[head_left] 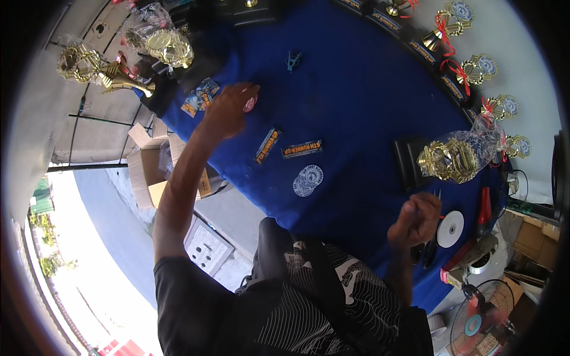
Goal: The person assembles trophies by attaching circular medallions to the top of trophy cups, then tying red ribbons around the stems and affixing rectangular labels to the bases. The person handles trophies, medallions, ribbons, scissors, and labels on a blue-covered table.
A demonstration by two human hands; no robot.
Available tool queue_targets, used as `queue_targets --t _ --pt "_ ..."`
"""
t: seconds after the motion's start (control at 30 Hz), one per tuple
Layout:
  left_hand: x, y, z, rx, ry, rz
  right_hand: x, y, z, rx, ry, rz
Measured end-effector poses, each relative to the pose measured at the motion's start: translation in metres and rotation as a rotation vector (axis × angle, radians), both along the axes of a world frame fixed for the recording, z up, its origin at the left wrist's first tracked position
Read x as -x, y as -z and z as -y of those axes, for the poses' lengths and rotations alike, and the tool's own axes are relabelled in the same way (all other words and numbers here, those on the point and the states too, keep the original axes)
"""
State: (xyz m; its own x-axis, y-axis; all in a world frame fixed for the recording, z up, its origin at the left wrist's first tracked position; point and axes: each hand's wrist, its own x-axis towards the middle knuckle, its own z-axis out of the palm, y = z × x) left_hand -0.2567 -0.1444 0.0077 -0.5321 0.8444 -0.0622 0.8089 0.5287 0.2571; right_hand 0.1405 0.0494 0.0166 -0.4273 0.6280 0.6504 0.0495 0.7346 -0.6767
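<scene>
One open carton (144, 178) holds plastic (165, 160) (clear) — left hand (230, 110) at red disc (250, 105).

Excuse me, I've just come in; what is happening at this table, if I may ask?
A person is working with both hands over a blue-covered table. Their left hand is at a red round label, though its grip is unclear. Two dark label strips and overlapping pale round labels lie nearer the person. The right hand, fingers curled, is near a white spool and a gold trophy. Ribboned trophies line the table's right side.
</scene>
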Motion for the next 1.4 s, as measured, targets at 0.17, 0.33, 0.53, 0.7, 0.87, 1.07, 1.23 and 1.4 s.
queue_targets --t 0.17,0.33,0.53,0.7,0.87,1.07,1.23,1.4 --pt "0.004 -0.002 -0.002 0.029 0.054 -0.099 0.07 0.029 0.052 0.016 -0.477 0.436" --pt "0.003 0.003 0.004 -0.08 -0.004 -0.018 0.095 0.042 0.07 -0.253 -0.56 0.593" --pt "-0.003 -0.012 0.002 -0.187 0.048 0.149 0.093 0.043 0.071 -0.268 -0.592 0.537" --pt "-0.074 -0.029 -0.007 -0.597 -0.434 1.288 0.088 0.022 0.059 -0.06 -0.365 0.267" --pt "-0.155 -0.029 -0.013 -0.692 -0.357 1.807 0.087 -0.008 0.038 0.35 -0.512 0.088" --pt "-0.211 -0.029 -0.026 -0.805 -0.366 1.876 0.082 -0.023 0.039 0.434 -0.668 0.206" --pt "-0.21 -0.034 -0.019 -0.631 -0.218 1.782 0.075 -0.012 0.038 0.748 -0.674 0.29" --pt "-0.217 -0.035 -0.018 -0.715 -0.23 1.954 0.068 -0.005 0.032 0.846 -0.734 0.184"
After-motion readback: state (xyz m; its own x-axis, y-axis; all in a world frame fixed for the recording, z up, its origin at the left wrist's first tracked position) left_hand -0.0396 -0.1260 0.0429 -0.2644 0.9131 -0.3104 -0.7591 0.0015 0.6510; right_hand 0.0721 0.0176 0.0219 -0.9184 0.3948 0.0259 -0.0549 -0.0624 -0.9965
